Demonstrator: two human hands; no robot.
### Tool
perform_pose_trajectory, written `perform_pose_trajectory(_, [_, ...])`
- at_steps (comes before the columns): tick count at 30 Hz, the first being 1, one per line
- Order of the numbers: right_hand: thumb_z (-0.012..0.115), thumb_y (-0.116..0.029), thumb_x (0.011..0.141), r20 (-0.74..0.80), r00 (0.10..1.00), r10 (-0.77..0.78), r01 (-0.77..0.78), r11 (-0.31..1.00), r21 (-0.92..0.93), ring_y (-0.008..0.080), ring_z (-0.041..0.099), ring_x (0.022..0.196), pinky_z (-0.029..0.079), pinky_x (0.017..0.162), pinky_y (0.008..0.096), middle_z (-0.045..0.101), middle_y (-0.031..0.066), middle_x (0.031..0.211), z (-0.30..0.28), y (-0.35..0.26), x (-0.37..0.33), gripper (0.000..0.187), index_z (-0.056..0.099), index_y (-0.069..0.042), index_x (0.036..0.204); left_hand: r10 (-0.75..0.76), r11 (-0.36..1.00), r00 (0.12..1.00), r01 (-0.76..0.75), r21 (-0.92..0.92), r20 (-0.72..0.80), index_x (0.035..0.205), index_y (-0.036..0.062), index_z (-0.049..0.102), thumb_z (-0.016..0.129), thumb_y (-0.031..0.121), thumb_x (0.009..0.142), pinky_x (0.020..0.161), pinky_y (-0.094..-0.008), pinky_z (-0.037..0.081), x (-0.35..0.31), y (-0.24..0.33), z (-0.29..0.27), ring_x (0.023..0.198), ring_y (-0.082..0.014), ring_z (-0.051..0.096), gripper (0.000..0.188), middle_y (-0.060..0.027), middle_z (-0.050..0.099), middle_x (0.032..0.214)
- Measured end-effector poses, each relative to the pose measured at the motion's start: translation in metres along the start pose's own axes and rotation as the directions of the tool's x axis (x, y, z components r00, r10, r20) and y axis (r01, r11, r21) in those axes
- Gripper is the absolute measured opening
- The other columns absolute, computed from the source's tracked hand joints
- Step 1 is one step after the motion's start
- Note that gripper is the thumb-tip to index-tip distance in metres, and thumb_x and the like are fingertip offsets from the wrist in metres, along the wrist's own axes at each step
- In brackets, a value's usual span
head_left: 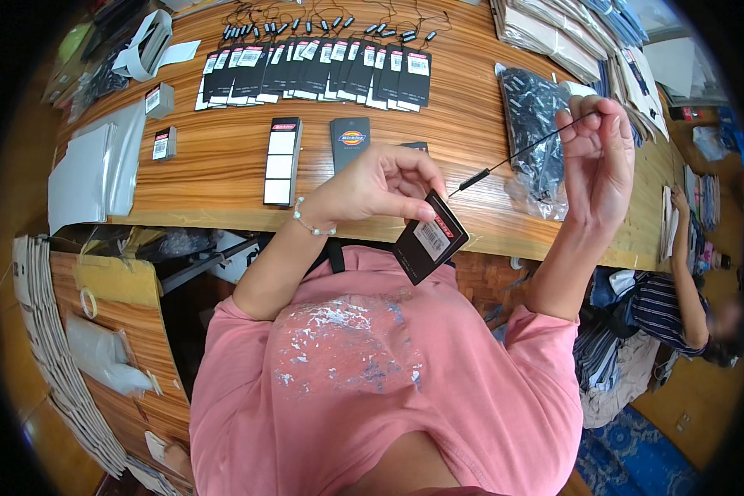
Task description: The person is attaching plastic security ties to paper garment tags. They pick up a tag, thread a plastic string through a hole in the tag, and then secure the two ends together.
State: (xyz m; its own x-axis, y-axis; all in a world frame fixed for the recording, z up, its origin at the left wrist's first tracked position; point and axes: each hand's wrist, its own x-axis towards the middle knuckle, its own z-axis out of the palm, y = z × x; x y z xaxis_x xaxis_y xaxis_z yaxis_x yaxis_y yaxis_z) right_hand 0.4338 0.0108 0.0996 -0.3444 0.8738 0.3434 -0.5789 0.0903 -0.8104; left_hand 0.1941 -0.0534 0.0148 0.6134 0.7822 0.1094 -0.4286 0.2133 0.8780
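Between the thumb and fingers of my left hand point(388, 186) is a black hang tag point(430, 240) with a white barcode label, held in front of my body at the table's near edge. A thin black cord point(525, 150) with a small black toggle point(473, 180) runs from the tag's upper corner. My right hand point(599, 157), raised to the right, pinches the cord's far end and draws it taut. On the table past my left hand lie a grey stack of tags point(351, 140) and a tall stack point(283, 169) with white label panels.
A fanned row of black tags with cords point(322, 74) lies along the far side. Beside my right hand is a clear bag of black cords point(533, 124). Small label stacks point(164, 142) and plastic sleeves point(91, 178) sit left. Folded bundles point(554, 33) stand far right; another person point(674, 298) works at right.
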Motion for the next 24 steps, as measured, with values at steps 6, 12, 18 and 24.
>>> perform_pose_trajectory(6, [0.05,-0.015,0.088,-0.093,0.991,-0.093,0.092,0.996,-0.011,0.018,0.048,0.075,0.043,0.079,0.0383,0.053,0.0075,0.079,0.031,0.002,0.005,0.016,0.057,-0.004,0.098,-0.003,0.999,0.999,0.001,-0.043,-0.038,0.09,-0.0002,0.058,0.068,0.0,0.071,0.067,-0.0188,0.047,-0.003,-0.009,-0.001,0.075,-0.0076,0.059,0.021,-0.0028,0.059,0.083])
perform_pose_trajectory(12, [0.048,-0.012,0.088,0.061,0.97,-0.235,0.24,0.968,-0.074,0.0164,0.045,0.07,0.039,0.067,0.0326,0.051,0.007,0.074,0.041,-0.006,0.002,0.024,0.047,-0.002,0.11,0.02,0.98,0.937,0.052,0.194,-0.35,0.09,0.0002,0.057,0.066,-0.002,0.072,0.066,-0.0172,0.048,-0.01,0.006,0.002,0.074,-0.0078,0.059,0.02,-0.0065,0.06,0.095])
perform_pose_trajectory(18, [0.055,0.004,0.078,0.033,0.996,-0.086,0.092,0.896,-0.433,0.0143,0.056,0.067,0.045,0.06,0.023,0.057,0.0101,0.078,0.065,0.02,-0.02,0.009,0.055,0.004,0.087,0.374,0.829,0.77,-0.028,0.558,-0.517,0.092,-0.0009,0.059,0.064,-0.003,0.073,0.061,-0.0166,0.048,-0.021,0.04,0.021,0.074,-0.0077,0.059,0.019,-0.0064,0.062,0.093])
perform_pose_trajectory(24, [0.055,0.008,0.077,-0.127,0.989,-0.076,-0.011,0.818,-0.575,0.0126,0.058,0.072,0.047,0.066,0.0219,0.059,0.01,0.082,0.095,0.05,-0.028,0.007,0.057,0.004,0.082,0.607,0.649,0.654,-0.08,0.757,-0.451,0.091,0.0004,0.059,0.065,-0.004,0.072,0.062,-0.0187,0.049,-0.022,0.048,0.027,0.074,-0.0099,0.061,0.021,-0.0057,0.062,0.088])
